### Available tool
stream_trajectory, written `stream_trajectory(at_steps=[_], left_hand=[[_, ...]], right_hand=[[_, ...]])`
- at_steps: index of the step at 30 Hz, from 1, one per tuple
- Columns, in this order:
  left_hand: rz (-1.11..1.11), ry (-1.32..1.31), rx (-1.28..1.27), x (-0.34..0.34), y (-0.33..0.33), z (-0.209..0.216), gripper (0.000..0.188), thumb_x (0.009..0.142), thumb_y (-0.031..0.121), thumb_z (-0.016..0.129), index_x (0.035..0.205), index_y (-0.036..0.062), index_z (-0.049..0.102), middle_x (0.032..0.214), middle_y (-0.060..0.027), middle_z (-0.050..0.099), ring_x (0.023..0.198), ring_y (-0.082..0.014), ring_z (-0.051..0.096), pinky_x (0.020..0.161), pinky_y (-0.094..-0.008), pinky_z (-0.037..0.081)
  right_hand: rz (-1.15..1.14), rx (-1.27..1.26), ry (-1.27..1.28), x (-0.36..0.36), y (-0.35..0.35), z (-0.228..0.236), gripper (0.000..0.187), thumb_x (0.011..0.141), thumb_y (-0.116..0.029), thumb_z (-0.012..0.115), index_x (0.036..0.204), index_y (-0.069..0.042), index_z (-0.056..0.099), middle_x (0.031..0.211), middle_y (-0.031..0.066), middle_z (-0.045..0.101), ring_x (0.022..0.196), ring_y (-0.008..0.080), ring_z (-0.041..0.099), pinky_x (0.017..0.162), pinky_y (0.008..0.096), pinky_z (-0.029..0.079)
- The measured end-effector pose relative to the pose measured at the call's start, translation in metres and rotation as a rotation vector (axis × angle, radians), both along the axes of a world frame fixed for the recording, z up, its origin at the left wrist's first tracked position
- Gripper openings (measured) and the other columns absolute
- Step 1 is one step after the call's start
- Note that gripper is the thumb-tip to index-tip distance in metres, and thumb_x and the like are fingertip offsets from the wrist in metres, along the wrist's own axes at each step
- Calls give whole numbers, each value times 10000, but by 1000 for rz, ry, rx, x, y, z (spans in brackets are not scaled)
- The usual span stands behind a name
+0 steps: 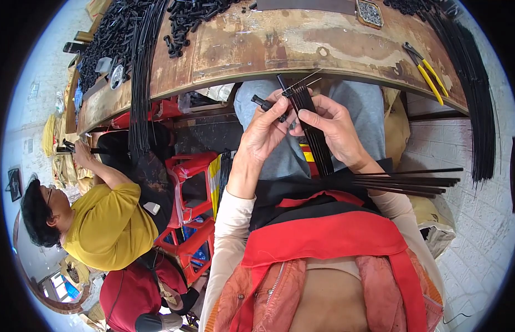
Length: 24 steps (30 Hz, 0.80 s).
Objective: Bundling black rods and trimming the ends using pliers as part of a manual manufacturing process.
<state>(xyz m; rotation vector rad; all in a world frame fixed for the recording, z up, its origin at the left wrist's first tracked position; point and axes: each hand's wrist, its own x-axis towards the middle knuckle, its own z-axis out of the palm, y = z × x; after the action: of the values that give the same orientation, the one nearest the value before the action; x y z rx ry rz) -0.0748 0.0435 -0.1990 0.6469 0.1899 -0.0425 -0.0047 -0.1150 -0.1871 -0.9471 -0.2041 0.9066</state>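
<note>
Over my lap, just off the table's front edge, my hands work close together. My left hand (266, 124) is closed around a black tubular fitting (261, 102) with a flanged end, pinched by thumb and fingers. A bundle of thin black ribs (318, 146), like umbrella ribs, is gripped in my right hand (338, 127), thumb pressed on its side. The ribs slant down toward my lap, and their upper ends meet near my left fingertips. Thin wire ends (308, 81) stick out above the fingers. Where fitting and ribs meet is partly hidden by my fingers.
On the worn wooden table (241, 50) are heaps of black fittings (116, 41), hanging rib bundles (472, 99), yellow-handled pliers (429, 77) and a tray of small metal parts (369, 13). More ribs (418, 181) lie by my right forearm. A person in yellow (111, 221) works at left beside red stools (194, 193).
</note>
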Motion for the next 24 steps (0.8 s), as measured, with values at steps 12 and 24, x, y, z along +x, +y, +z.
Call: stream_trajectory(at_steps=[12, 24], left_hand=[[205, 89, 21, -2, 0, -12, 208, 874, 71, 701, 1044, 55, 582, 1082, -103, 641, 990, -189, 640, 851, -306, 552], [326, 103, 229, -4, -9, 11, 173, 873, 47, 701, 1015, 14, 607, 987, -81, 658, 884, -153, 659, 798, -272, 555]], right_hand=[[6, -43, -10, -1, -2, -6, 182, 921, -134, 655, 1042, -17, 589, 879, 61, 641, 768, 157, 667, 759, 304, 563], [-31, -75, -30, -6, -1, 1, 171, 918, -131, 657, 1029, -21, 588, 884, 69, 657, 780, 163, 674, 745, 295, 559]])
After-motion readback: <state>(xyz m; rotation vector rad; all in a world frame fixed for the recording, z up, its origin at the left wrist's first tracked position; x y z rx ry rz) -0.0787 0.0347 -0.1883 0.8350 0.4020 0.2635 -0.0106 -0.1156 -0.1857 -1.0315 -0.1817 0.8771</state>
